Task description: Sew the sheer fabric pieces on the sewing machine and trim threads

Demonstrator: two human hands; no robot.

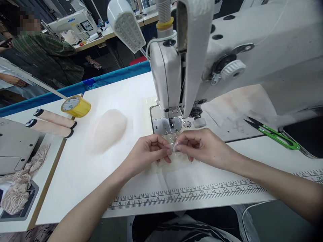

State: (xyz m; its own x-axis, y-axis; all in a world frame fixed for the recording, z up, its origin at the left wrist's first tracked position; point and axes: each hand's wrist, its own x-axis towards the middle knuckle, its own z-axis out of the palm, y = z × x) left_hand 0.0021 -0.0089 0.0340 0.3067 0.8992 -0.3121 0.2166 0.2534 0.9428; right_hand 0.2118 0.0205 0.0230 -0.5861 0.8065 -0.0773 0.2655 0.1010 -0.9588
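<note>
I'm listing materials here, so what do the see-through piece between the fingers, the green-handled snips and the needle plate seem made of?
See-through piece: possibly thin plastic film or sheer fabric, slightly glossy; it's translucent and catches light.
Green-handled snips: handles likely plastic, evenly bright; dark, pointed blades probably metal.
Needle plate: apparently polished metal, being grey and reflective.

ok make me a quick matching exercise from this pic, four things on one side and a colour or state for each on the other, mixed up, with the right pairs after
Things:
1. snips
2. tape roll
3. thread spools
4. left hand

Colours or states:
A. pale pink with black ends
B. pinching thin see-through material
C. yellow
D. green-handled

Pairs: 1-D, 2-C, 3-A, 4-B
</note>
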